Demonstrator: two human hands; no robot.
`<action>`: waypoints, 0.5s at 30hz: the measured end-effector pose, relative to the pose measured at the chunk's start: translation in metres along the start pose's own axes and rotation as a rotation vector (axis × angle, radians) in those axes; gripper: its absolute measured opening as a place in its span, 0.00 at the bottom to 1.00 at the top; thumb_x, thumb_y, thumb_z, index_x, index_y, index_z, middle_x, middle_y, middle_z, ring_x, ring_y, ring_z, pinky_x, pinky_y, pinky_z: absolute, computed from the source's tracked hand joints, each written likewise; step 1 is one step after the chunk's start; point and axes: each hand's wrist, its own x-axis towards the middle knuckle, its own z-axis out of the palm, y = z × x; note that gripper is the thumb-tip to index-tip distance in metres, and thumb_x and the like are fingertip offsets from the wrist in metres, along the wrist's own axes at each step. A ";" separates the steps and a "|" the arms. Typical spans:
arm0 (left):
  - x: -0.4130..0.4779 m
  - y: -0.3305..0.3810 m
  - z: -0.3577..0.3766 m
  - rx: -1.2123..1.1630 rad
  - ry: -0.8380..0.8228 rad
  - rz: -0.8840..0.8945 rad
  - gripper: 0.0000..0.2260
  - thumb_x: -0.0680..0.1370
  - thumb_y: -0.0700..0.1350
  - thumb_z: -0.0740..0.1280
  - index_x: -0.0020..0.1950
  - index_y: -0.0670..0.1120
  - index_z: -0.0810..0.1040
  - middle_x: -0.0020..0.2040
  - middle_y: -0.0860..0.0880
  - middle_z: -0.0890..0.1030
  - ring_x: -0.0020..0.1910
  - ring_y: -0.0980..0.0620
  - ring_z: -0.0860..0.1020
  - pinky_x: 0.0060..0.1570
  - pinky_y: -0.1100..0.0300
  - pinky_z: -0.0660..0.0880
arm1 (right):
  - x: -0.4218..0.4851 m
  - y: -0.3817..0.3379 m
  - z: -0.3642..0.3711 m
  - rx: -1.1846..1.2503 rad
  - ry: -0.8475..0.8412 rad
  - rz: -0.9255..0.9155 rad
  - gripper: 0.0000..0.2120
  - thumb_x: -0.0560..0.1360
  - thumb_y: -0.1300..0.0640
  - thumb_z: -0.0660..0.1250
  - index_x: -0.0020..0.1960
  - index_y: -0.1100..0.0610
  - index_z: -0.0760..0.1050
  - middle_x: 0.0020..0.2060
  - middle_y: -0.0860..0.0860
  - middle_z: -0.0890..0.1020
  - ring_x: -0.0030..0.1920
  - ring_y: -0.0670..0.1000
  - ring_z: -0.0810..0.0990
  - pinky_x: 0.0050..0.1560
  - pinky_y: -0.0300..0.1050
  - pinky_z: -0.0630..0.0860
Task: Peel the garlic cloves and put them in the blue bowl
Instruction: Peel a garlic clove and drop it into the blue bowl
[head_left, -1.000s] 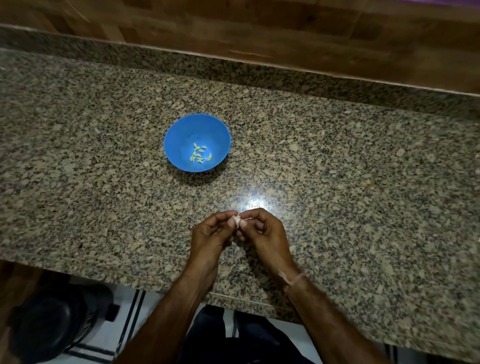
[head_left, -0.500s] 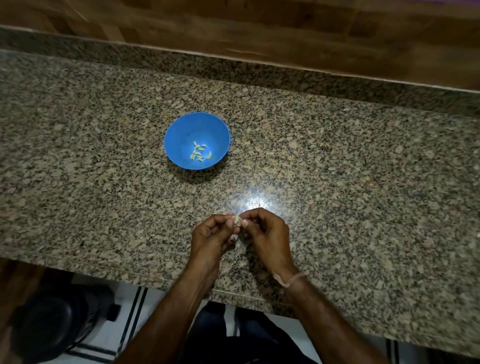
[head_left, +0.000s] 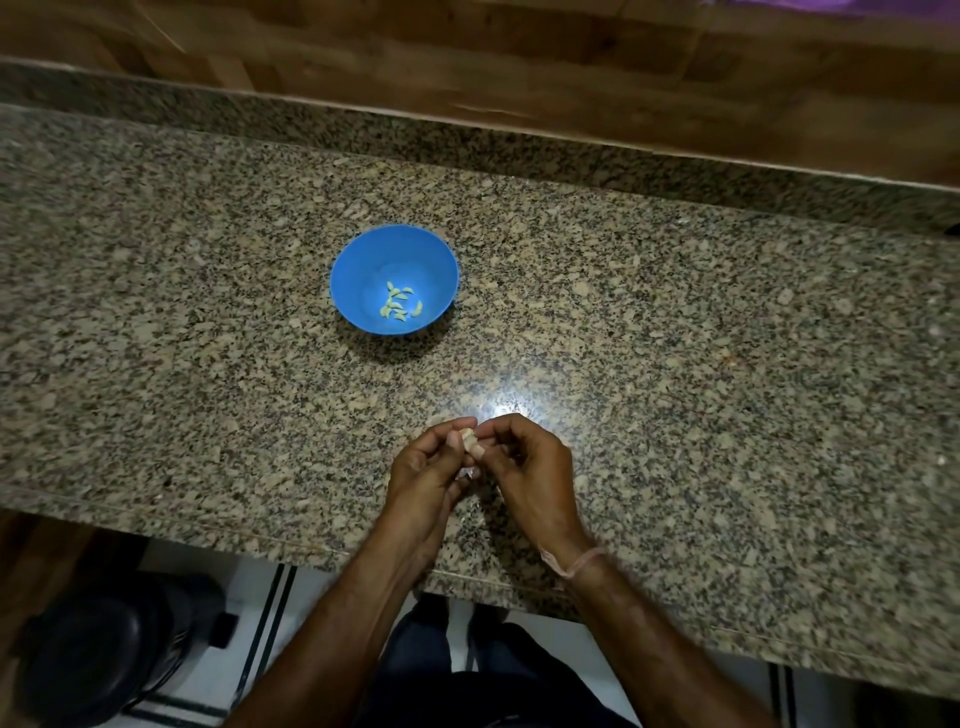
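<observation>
Pale, off-white garlic clove (head_left: 468, 437) is pinched btwn the fingertips of both hands, over the near part of the granite counter (head_left: 727, 364), well apart from the blue bowl (head_left: 347, 270). Clove is small & mostly covered by fingers. Only a short stub shows, so its long axis & which way the tip points can't be told. What shows looks dull cream. A pale scrap of skin (head_left: 471, 472) shows lower down, btwn the two hands.

Left hand (head_left: 423, 475): thumb & fingers curled in, pinching the clove from the left. Right hand (head_left: 530, 467): thumb & forefinger pinching it from the right, other fingers curled.

Bowl stands upright, further back & left of the hands. Several peeled cloves (head_left: 399, 304) lie in its bottom, yellow-green, curved, pointing diff. ways. Thin thread band (head_left: 576, 561) on the right wrist.
</observation>
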 end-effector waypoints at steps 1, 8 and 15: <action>-0.002 0.000 0.000 0.007 -0.005 0.001 0.13 0.78 0.49 0.67 0.58 0.45 0.83 0.57 0.40 0.85 0.55 0.42 0.83 0.53 0.46 0.81 | 0.000 0.000 0.000 -0.006 -0.004 0.011 0.04 0.76 0.65 0.75 0.50 0.59 0.83 0.41 0.53 0.87 0.43 0.49 0.87 0.43 0.42 0.84; -0.008 -0.006 0.000 0.059 0.007 0.045 0.09 0.84 0.40 0.63 0.59 0.40 0.81 0.58 0.38 0.85 0.60 0.38 0.83 0.51 0.47 0.82 | 0.001 0.000 -0.001 -0.091 -0.006 0.063 0.05 0.74 0.66 0.77 0.47 0.61 0.83 0.41 0.52 0.86 0.40 0.43 0.84 0.40 0.35 0.80; -0.013 -0.008 -0.001 0.083 0.054 0.052 0.07 0.83 0.37 0.65 0.54 0.42 0.83 0.55 0.38 0.85 0.55 0.41 0.83 0.44 0.52 0.82 | 0.000 0.005 0.002 -0.118 -0.025 0.136 0.05 0.74 0.67 0.77 0.46 0.62 0.81 0.36 0.50 0.83 0.34 0.37 0.80 0.37 0.33 0.78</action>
